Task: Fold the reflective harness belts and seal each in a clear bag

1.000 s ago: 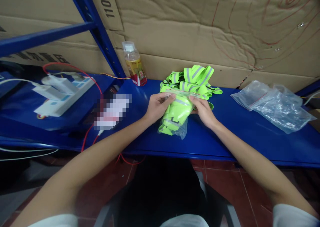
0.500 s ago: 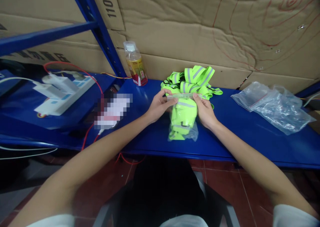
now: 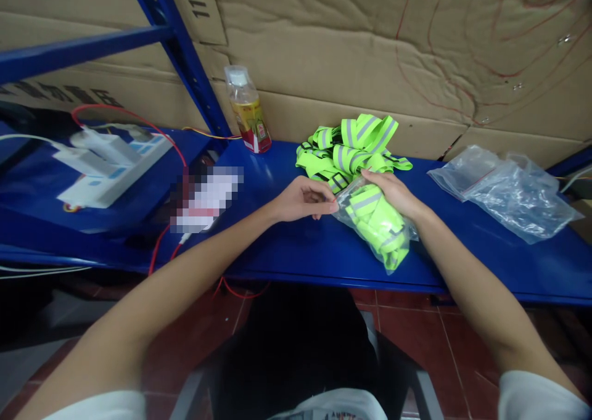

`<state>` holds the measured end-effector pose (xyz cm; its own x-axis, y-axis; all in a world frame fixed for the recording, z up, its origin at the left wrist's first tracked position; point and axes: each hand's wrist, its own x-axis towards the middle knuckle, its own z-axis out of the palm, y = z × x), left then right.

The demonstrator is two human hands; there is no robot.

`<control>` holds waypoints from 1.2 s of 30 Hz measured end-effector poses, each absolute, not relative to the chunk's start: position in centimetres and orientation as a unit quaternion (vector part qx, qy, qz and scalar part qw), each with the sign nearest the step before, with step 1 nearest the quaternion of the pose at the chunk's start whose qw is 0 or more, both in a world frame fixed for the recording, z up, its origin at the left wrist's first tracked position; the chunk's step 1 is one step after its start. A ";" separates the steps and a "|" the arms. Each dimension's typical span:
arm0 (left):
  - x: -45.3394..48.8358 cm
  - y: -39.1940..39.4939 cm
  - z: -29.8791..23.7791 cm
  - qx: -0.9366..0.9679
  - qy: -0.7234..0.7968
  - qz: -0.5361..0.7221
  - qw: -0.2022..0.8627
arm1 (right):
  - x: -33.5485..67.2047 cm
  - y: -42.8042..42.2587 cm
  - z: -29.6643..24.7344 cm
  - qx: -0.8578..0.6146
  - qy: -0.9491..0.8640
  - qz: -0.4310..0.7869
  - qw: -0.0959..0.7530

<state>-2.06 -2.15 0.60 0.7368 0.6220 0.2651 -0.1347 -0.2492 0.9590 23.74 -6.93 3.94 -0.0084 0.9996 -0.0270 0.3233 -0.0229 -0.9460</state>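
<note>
A clear zip bag [image 3: 407,235] with a folded neon-yellow reflective strap [image 3: 377,219] inside is tilted over the blue shelf, its bottom pointing down and to the right. My left hand [image 3: 308,199] pinches the bag's left top corner between thumb and fingertips. On the bag's other top corner, my right hand [image 3: 391,190] is closed, with its fingers partly hidden behind the plastic. Right behind the bag lies a loose heap of neon-yellow reflective straps [image 3: 365,133] with grey stripes and black buckles.
Clear plastic bags [image 3: 504,192] lie to the right on the blue shelf [image 3: 277,253]. A drink bottle [image 3: 250,111] stands at the back against cardboard [image 3: 324,56]. Leftward are a blurred-out item [image 3: 210,198] with a cable and a white power strip [image 3: 115,170] with plugs.
The bag has turned from upright to slanted, its bottom swinging right. My left hand has moved slightly down and right along with the corner, and my right hand has shifted right.
</note>
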 end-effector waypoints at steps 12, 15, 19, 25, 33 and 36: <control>-1.9 -1.5 0.0 0.653 0.226 0.270 0.670 | 23.2 -6.9 2.2 -0.558 -0.512 0.385 0.528; -1.3 -1.5 -0.4 0.615 0.264 0.294 0.682 | 21.9 -7.2 1.8 -0.558 -0.505 0.328 0.571; -0.2 -2.2 -0.8 0.608 0.279 0.350 0.656 | 20.0 -8.3 1.3 -0.552 -0.528 0.265 0.588; 0.5 -3.2 -0.9 0.606 0.279 0.429 0.609 | 18.7 -8.7 0.5 -0.518 -0.605 0.224 0.562; 0.8 -2.8 -0.9 0.454 0.292 0.474 0.696 | 19.4 -7.9 0.8 -0.494 -0.552 0.348 0.575; 0.8 -2.8 -0.8 0.445 0.299 0.466 0.704 | 19.0 -8.2 0.8 -0.478 -0.537 0.357 0.596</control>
<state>0.75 -2.79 -0.85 0.3873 0.9219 -0.0067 -0.3888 0.1699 0.9055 18.98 -8.17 0.77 0.1680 0.9392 0.2995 0.0881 0.2883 -0.9535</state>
